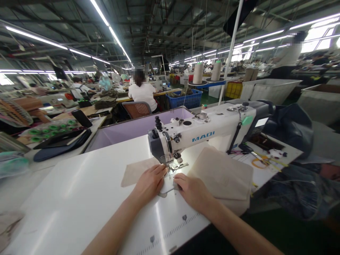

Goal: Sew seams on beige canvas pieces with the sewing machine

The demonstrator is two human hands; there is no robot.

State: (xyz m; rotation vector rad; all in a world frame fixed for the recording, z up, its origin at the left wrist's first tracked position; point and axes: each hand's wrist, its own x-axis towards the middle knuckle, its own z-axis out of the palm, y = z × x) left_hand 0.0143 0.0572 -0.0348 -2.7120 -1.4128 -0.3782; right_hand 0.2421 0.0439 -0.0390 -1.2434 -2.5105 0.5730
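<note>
My left hand [151, 182] rests palm down beside the sewing machine's needle area, fingers together and curled at the tips. Under and behind it lies a small beige fabric piece [135, 170], which its fingers appear to grip by the edge near the presser foot [170, 166]. To the right of the needle, my right hand [195, 191] is closed in a pinch over the metal needle plate [168, 185]; whatever is between its fingertips is too small to make out. Larger beige fabric panels [223, 173] lie stacked just beyond the right hand, under the arm of the white sewing machine [202, 132].
Scissors [257, 157] and yellow-handled tools lie at the table's right end. Denim cloth [294, 191] hangs beyond that edge. Two thread cones [198, 73] stand behind the machine. A lilac bin [138, 124] borders the table's far side, and a co-worker [142, 94] sits beyond.
</note>
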